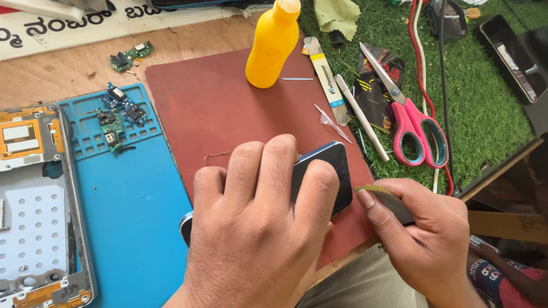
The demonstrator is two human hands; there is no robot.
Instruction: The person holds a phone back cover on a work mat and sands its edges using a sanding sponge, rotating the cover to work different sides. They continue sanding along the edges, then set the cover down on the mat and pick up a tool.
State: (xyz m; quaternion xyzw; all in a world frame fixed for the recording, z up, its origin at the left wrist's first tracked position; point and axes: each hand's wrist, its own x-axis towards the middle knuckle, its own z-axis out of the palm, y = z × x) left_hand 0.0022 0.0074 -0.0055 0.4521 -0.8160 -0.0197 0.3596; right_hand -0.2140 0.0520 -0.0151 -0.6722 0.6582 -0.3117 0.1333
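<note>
Hands work over a dark red mat (228,108) on the wooden desk (51,74). Left hand (257,228) lies palm-down on a dark blue phone (334,171), fingers curled over its top edge, grip pressing it flat to the mat; only the phone's right end and a bit of its lower left corner show. Right hand (422,239) pinches a thin flat pick (377,191) between thumb and fingers, grip clenched on it, its tip just beside the phone's right edge; whether tip touches the edge, cannot tell. Yellow plastic bottle (273,45) stands upright at the mat's top edge. Right of it, a utility knife (326,80) and a thin white stick tool (361,117) lie along the mat's right border, near pink-handled scissors (408,114) on green artificial turf (485,97). Left of the red mat sits a blue repair mat (131,211) with small green circuit boards (117,117) in its upper compartments, and a stripped phone frame (34,211) lies over its left side. One more small green board (130,56) rests on bare wood above.
</note>
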